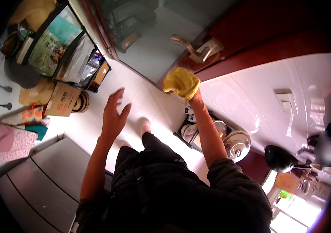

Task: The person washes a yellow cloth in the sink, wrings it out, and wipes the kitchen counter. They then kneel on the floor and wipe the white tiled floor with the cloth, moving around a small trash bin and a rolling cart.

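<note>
A yellow cloth (181, 83) is draped over my right hand (196, 98), hiding its fingers, and I grip it there. The cloth is just below and left of the metal lever handle (193, 51) on a dark red door (249, 38). In this view the cloth overlaps the door's lower edge; whether it touches is hard to tell. The door has a large glass panel (156, 43). My left hand (114, 116) hangs in the air above the tiled floor (136, 93), thumb and fingers apart, holding nothing.
Left stand a shelf rack (76, 38) with packaged goods, a cardboard box (63, 99) and a grey cabinet-like appliance (57, 169). On the right are a white tiled wall (249, 78) with a switch (286, 102), a low rack (180, 135), a lid (237, 146) and a black wok (279, 158).
</note>
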Tool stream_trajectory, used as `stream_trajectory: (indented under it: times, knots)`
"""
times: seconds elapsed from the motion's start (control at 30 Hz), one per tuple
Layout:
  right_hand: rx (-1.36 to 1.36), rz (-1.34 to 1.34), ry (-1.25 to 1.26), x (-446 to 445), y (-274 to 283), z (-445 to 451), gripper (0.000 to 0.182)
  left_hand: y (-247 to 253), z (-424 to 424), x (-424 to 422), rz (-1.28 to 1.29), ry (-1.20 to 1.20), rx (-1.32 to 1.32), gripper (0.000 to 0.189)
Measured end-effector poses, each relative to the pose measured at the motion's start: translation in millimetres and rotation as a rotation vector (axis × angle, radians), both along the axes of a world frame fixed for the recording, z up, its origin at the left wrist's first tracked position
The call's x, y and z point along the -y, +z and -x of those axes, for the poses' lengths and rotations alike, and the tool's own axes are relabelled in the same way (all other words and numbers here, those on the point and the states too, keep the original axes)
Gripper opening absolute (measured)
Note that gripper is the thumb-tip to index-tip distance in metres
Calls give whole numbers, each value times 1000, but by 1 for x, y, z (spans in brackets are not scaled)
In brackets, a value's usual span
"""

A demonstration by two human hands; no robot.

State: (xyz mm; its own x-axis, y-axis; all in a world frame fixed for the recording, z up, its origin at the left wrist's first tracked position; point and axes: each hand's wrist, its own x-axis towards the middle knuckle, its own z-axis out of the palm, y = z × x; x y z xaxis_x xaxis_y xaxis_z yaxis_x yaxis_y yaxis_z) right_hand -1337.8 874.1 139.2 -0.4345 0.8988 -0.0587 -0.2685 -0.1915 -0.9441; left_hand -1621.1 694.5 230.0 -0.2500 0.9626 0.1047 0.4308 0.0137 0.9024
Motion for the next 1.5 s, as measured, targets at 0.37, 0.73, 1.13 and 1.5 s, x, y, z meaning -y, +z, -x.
stream_trajectory:
  times: [0.37,0.73,1.13,1.5]
  knots:
    - [-23,312,-172,155,-36,-35,42,113,-65,-172,-720,-406,-789,52]
    - [178,379,-436,286,-39,-14,41,35,-100,-233,-672,-543,-453,37]
    - [660,-75,-389,246,-35,-4,46,39,-103,-254,-626,-581,-390,33]
    - [-40,570,-231,247,-118,-9,48,-1,2,-204,-404,-38,68,33]
